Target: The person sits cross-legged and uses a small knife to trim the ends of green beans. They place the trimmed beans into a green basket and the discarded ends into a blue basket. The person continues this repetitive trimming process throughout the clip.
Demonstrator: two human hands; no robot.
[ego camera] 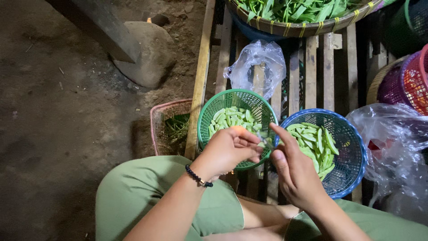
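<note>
We take the green basket [236,120] as our landmark. Nearest to us, below it, our knees in green cloth [147,192] frame the scene. Just over the basket's near rim, our left hand [227,149], with a dark bead bracelet [198,176] at the wrist, curls narrow around a small pale green pod piece [262,142]. Our right hand [296,174] meets it from the basket's right, thumb and forefinger pinched on the same piece. Inside the basket lie cut pale pods. Touching its right side sits a blue basket [352,156] of whole green pods. Left of it stands a pink basket [171,125] of scraps. Beyond it lies a clear plastic bag [258,67] on wooden slats [312,67], and farther still a woven tray [303,27] of leaves.
</note>
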